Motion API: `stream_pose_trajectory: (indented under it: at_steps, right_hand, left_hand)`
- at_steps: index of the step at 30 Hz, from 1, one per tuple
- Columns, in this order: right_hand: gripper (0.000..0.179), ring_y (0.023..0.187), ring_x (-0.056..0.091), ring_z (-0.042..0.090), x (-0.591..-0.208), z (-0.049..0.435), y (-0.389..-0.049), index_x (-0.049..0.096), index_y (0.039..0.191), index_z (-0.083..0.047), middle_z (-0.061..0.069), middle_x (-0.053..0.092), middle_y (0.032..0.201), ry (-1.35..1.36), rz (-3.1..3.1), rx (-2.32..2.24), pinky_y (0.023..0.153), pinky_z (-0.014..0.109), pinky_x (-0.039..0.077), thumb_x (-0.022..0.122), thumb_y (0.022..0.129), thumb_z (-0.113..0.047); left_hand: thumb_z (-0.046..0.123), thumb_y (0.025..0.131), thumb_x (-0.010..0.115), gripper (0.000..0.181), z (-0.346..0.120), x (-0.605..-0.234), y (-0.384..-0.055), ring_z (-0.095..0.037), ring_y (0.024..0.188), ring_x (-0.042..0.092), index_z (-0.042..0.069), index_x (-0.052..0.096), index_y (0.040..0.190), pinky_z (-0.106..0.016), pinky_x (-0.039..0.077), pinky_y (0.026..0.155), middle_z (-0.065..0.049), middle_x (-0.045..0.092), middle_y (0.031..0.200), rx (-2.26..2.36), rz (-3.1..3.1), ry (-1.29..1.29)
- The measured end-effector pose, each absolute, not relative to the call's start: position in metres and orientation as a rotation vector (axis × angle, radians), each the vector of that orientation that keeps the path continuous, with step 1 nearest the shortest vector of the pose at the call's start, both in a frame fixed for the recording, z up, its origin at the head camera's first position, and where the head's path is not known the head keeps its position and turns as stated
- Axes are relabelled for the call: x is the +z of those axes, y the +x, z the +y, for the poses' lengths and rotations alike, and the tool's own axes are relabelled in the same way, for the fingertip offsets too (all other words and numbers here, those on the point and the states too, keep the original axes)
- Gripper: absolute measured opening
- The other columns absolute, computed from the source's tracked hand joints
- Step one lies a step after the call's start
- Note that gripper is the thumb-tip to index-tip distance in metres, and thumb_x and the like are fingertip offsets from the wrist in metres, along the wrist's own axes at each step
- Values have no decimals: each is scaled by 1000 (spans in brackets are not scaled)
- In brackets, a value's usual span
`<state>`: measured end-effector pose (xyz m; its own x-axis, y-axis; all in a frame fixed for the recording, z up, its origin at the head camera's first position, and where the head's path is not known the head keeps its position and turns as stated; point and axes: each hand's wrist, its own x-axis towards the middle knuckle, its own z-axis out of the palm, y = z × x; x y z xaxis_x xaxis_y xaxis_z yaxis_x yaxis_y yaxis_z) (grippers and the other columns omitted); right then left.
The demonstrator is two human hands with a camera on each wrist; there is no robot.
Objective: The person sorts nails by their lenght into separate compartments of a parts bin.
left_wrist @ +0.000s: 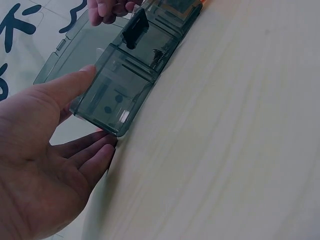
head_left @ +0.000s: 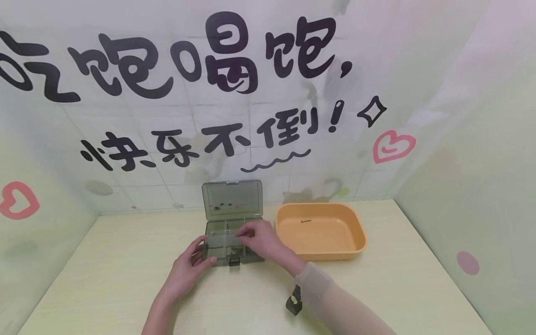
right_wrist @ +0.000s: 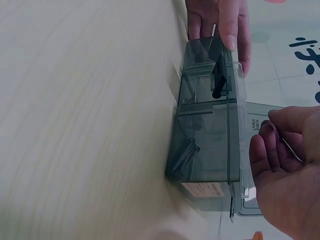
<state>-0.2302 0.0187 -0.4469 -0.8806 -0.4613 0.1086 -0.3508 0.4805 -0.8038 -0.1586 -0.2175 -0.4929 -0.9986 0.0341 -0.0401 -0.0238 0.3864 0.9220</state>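
Note:
A grey see-through compartment box (head_left: 215, 242) stands at the back of the table, its lid (head_left: 232, 200) raised. My left hand (head_left: 186, 270) grips the box's left end, thumb at the front rim and fingers around the side, as the left wrist view shows too (left_wrist: 55, 145). Above the right-hand compartments is my right hand (head_left: 260, 239), thumb and forefinger tips together; I cannot tell whether anything small is between them. In the right wrist view, dark screws (right_wrist: 184, 157) lie in one front compartment and a small screw (right_wrist: 195, 97) in the neighbouring one. A black latch (head_left: 234, 259) hangs at the front.
An orange tray (head_left: 322, 253) stands right of the box, with one screw (head_left: 306, 221) lying in it. A dark device (head_left: 294, 301) hangs below the right sleeve. Printed wall sheets (head_left: 234, 139) rise behind and beside the pale wooden table (head_left: 104, 279).

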Motion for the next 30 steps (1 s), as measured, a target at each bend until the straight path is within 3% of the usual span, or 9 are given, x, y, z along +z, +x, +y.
stream_pose_trajectory:
  at_steps: [7,18,30]
  right_hand:
    - [13,84,66,12,-445,32,-233,77,104,-4,2,75,95,-717,2590,-1381,75,21,58,73,92,-2]
    - [19,96,69,21,-433,66,-240,75,112,0,10,75,108,-693,2582,-1511,83,30,60,69,94,1]
    - [16,93,69,24,-434,114,-252,76,105,1,10,75,101,-571,2720,-1560,85,36,61,72,90,4]
  left_hand:
    - [27,97,75,75,-218,-494,-158,-48,141,40,11,34,158,-49,38,116,-35,39,152,1680,2596,-3]
    - [30,98,74,77,-218,-493,-157,-47,144,36,11,32,160,-50,37,117,-34,35,155,1633,2600,-16]
    - [27,98,73,76,-218,-494,-157,-48,144,35,11,32,160,-49,36,117,-35,35,155,1644,2613,17]
